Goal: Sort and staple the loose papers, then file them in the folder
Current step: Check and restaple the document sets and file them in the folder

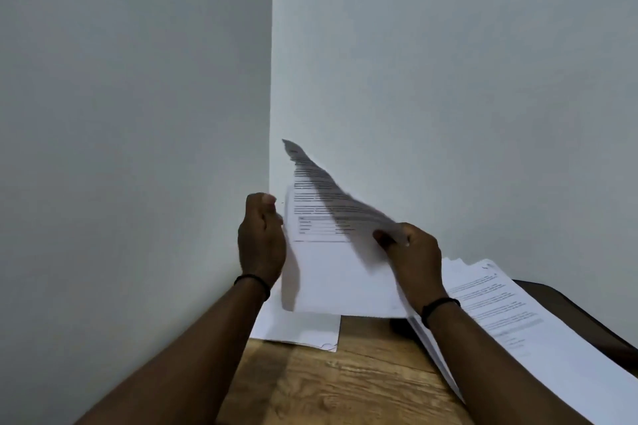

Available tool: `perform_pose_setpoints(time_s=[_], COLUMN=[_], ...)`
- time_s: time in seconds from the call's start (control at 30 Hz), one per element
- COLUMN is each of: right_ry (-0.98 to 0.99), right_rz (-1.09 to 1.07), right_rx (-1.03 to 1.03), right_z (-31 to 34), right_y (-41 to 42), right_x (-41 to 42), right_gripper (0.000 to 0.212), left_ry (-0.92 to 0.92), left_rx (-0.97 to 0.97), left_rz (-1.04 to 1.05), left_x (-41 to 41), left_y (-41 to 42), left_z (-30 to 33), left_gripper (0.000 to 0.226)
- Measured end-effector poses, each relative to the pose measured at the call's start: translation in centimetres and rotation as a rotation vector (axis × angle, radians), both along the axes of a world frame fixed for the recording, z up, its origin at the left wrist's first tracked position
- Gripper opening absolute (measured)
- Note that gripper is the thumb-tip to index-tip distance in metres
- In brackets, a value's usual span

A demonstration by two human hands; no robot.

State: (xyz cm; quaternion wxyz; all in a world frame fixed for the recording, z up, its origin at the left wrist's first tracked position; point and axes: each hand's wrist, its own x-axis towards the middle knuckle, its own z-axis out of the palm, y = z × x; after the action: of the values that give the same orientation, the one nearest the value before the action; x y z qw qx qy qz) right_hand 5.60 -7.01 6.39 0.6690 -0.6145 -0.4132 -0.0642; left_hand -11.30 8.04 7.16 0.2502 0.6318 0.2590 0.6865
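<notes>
Sorting looks to be the step in hand: a held set of papers (340, 272) is up off the wooden table (331, 386), its top sheet (331, 190) peeled back w/ motion blur. Left hand (261, 238) grips the set's left edge, fingers curled, thumb on top. Right hand (412, 259) pinches the lifted sheet's corner btwn thumb & fingers. Next move prob calls for deciding which pile it joins: the big stack (511, 321) on the right, lying over a dark object (566, 307), maybe the folder, can't tell, or the sheets (300, 329) lying under the hands. No stapler in view, so stapling not yet begun.
</notes>
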Motion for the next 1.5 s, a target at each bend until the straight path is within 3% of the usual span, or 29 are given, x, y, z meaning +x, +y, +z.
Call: perform_pose_setpoints(time_s=[0.07, 0.13, 0.2, 0.37, 0.53, 0.63, 0.77, 0.9, 1.07, 1.17, 1.3, 1.4, 1.5], right_ry=[-0.049, -0.129, -0.204, -0.382, -0.433, -0.403, -0.292, -0.136, 0.106, 0.24, 0.352, 0.407, 0.342], right_rz=[-0.11, -0.226, -0.328, -0.443, -0.455, -0.464, -0.484, -0.499, -0.428, -0.255, -0.019, 0.092, 0.124], right_rx=[-0.03, -0.077, -0.117, -0.169, -0.219, -0.265, -0.278, -0.203, -0.116, -0.092, -0.098, -0.022, 0.072], right_z=[-0.1, -0.2, -0.2, -0.3, -1.6, -2.0, -1.7, -0.6, 0.9, 1.8, 2.4, 2.3, 2.2], right_y=[-0.1, -0.3, -0.4, 0.1, 1.4, 1.7, 1.5, 0.7, -0.5, -1.0, -0.5, -0.3, -0.8], right_x=[-0.3, -0.5, -0.4, 0.0, 0.3, 0.6, 0.4, -0.1, -1.4, -2.4, -3.5, -4.2, -5.3], right_gripper=[0.01, 0.012, 0.016, 0.026, 0.034, 0.037, 0.045, 0.046, 0.034, 0.021, 0.033, 0.038, 0.058], left_ry=[0.236, 0.659, 0.919, 1.067, 0.954, 0.855, 0.602, 0.184, -0.068, -0.06, -0.011, -0.012, -0.104], left_rx=[-0.241, -0.492, -0.58, -0.574, -0.77, -0.784, -0.707, -0.658, -0.629, -0.654, -0.69, -0.721, -0.694], left_rz=[0.155, 0.282, 0.322, 0.399, 0.227, 0.128, -0.017, -0.305, -0.709, -0.89, -1.017, -0.992, -0.842], left_x=[-0.6, -1.2, -1.3, -0.1, 0.6, 0.4, -0.9, -3.2, -5.6, -5.4, -4.0, -3.0, -2.1], left_y=[2.7, 4.3, 5.0, 6.6, 8.6, 9.6, 10.0, 8.3, 5.0, 4.2, 2.8, 1.8, 1.2], left_z=[-2.8, -6.0, -8.6, -10.0, -9.6, -9.2, -7.6, -4.8, -1.7, -0.7, 0.3, -0.3, -1.2], left_gripper=[0.033, 0.04, 0.056, 0.071, 0.053, 0.052, 0.028, 0.013, 0.03, 0.051, 0.062, 0.064, 0.045])
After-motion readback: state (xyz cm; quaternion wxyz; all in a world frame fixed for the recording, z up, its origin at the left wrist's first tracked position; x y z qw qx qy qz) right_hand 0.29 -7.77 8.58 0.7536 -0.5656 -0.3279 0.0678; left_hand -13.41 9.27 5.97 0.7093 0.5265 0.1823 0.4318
